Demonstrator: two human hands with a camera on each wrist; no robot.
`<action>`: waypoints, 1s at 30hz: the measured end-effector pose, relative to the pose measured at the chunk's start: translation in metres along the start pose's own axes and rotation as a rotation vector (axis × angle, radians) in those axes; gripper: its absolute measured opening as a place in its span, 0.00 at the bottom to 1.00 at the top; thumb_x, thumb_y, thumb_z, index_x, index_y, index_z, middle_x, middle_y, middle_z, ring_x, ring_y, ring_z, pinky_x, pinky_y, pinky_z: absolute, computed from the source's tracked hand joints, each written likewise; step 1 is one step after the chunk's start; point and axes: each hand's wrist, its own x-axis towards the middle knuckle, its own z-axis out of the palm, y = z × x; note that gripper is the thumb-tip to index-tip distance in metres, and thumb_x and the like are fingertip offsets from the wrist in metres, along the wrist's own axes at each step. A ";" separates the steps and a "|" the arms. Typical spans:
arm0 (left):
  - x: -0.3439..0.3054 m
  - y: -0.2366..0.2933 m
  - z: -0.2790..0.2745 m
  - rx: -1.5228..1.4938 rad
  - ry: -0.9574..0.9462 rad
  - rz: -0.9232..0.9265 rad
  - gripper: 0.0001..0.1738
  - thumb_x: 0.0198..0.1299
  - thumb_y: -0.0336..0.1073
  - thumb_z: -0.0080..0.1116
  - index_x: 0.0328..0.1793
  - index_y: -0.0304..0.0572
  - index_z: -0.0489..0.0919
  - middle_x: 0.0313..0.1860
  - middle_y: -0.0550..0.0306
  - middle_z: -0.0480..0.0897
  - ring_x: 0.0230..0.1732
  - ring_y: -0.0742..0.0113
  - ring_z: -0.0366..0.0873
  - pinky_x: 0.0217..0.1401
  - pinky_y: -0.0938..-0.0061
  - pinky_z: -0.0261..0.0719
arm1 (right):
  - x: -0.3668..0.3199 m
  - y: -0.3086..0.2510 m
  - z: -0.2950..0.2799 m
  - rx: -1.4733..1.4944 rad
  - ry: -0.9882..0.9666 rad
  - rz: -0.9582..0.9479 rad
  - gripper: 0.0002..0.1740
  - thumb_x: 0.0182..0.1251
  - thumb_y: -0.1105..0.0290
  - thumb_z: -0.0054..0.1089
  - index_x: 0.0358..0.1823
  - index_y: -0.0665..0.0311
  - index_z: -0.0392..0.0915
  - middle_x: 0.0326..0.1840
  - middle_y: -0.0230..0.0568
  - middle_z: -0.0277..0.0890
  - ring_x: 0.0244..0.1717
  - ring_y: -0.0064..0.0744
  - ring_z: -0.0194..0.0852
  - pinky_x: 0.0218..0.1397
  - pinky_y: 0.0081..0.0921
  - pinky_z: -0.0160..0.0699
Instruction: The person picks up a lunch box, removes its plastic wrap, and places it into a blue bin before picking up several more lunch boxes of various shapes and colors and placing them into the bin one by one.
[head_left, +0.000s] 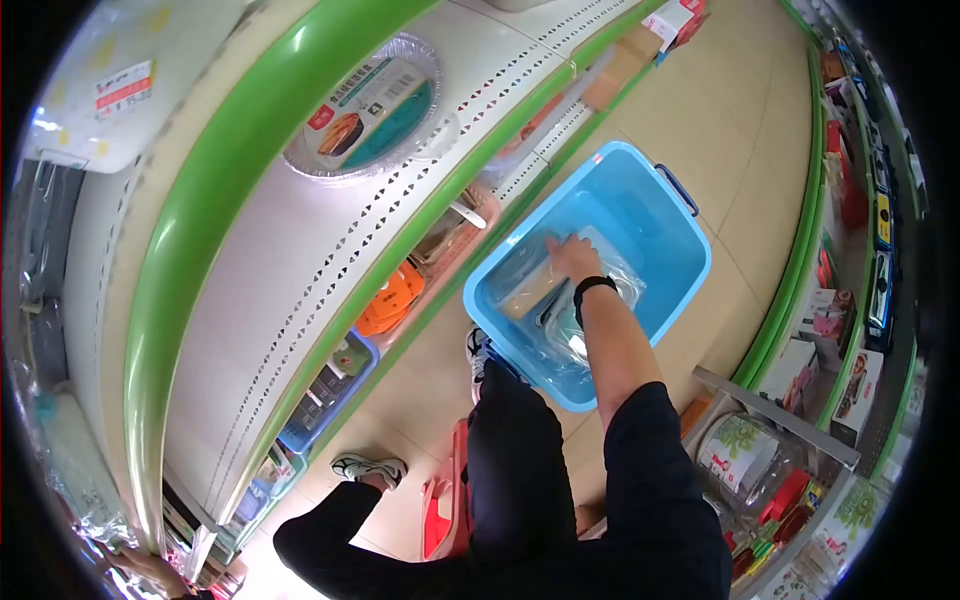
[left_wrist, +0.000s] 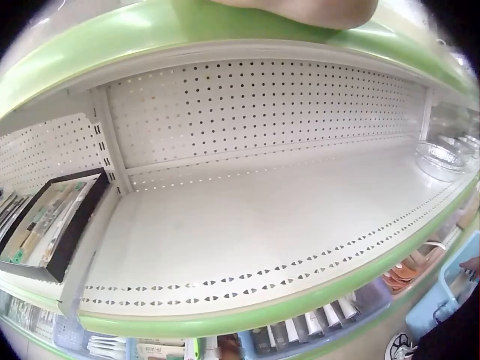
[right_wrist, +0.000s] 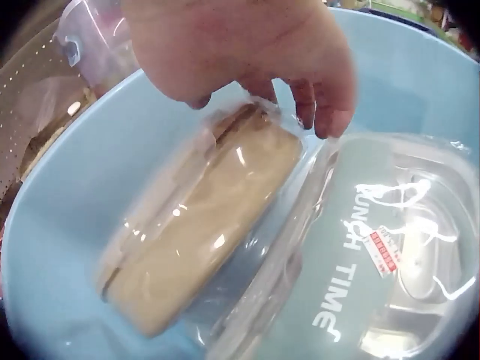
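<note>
A tan box point(right_wrist: 202, 225) in clear plastic wrap lies tilted in a blue tub point(head_left: 640, 190). My right hand point(head_left: 578, 262) reaches down into the tub; in the right wrist view the hand point(right_wrist: 255, 52) grips the box's upper end, some fingertips hidden by it. Beside it lies a wrapped lunch box point(right_wrist: 337, 247) with a grey-green lid panel, a metal tray and a price sticker. Far off at the lower left, my left hand point(head_left: 145, 568) rests at the end of the green shelf edge, fingers loosely extended. Part of that hand point(left_wrist: 322, 9) crosses the top of the left wrist view.
White shelving point(left_wrist: 247, 217) with green edges runs along the left, holding foil trays point(head_left: 370, 110) in a labelled pack. Orange items point(head_left: 392, 298) and a blue basket point(head_left: 335, 385) sit lower. A red stool point(head_left: 445, 500) stands near the legs. Stocked shelves point(head_left: 850, 300) line the right.
</note>
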 end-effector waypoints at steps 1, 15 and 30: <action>0.002 0.004 0.000 0.019 -0.011 0.018 0.38 0.76 0.55 0.39 0.83 0.36 0.57 0.81 0.34 0.59 0.79 0.40 0.59 0.78 0.44 0.61 | -0.001 0.003 0.001 0.021 -0.014 -0.022 0.46 0.69 0.35 0.51 0.67 0.74 0.69 0.68 0.67 0.72 0.68 0.64 0.72 0.72 0.49 0.70; 0.006 0.010 0.011 -0.190 0.024 0.161 0.34 0.76 0.46 0.45 0.80 0.30 0.62 0.78 0.38 0.67 0.78 0.45 0.64 0.79 0.54 0.62 | -0.077 0.059 -0.026 0.253 0.055 -0.202 0.43 0.66 0.48 0.61 0.71 0.79 0.67 0.68 0.71 0.71 0.72 0.61 0.69 0.74 0.43 0.68; 0.011 0.052 -0.034 -0.101 0.059 0.166 0.35 0.59 0.45 0.60 0.72 0.37 0.71 0.72 0.42 0.72 0.75 0.44 0.66 0.80 0.46 0.56 | -0.501 -0.165 -0.192 0.354 -0.263 -1.257 0.18 0.69 0.73 0.64 0.59 0.69 0.78 0.51 0.46 0.85 0.55 0.36 0.84 0.57 0.31 0.82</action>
